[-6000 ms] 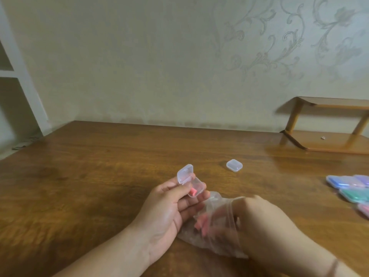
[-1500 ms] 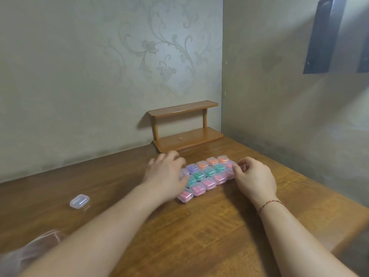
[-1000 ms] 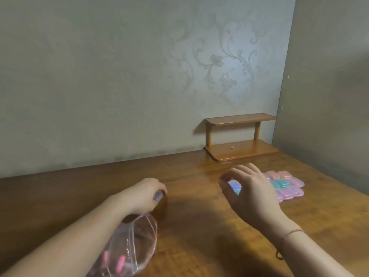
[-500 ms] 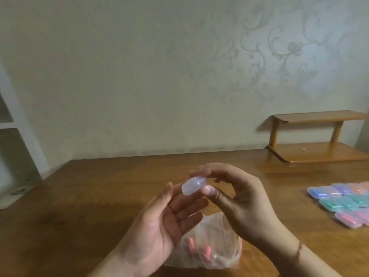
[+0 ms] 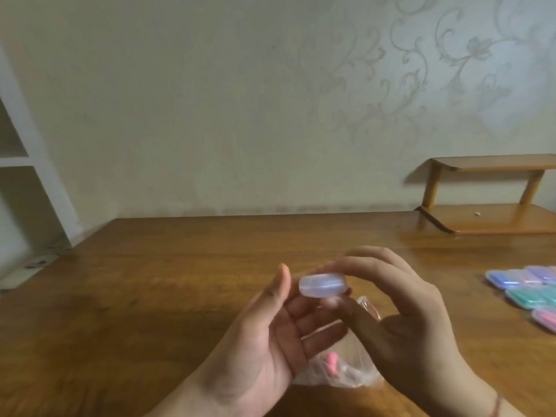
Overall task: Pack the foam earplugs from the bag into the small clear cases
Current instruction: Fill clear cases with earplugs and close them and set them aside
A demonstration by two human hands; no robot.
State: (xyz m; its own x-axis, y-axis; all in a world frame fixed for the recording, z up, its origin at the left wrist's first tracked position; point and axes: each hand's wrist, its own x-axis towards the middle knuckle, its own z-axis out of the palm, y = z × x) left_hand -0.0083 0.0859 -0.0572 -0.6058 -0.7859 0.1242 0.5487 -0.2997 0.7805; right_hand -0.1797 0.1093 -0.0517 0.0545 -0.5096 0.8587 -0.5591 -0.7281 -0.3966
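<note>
- Head view: the case (image 5: 322, 285) is pinched by the right hand (image 5: 403, 320), index finger on top and thumb underneath, held above the bench (image 5: 156, 290).
- Its long axis runs left to right, and its left end points at the left hand (image 5: 270, 332), which is just beside it.
- The left hand's fingers (image 5: 316, 323) lie straight and relaxed under the case, palm up, holding nothing; whether they touch it I cannot tell (blur).
- The case looks clear, rounded and closed, and seemingly empty, so opening it is likely next, with the left hand nearer to take it.
- The bag (image 5: 340, 371) lies on the bench under both hands, with pink earplugs (image 5: 330, 363) inside.
- Filled cases (image 5: 523, 284) in several colours sit in rows well apart to the right.
</note>
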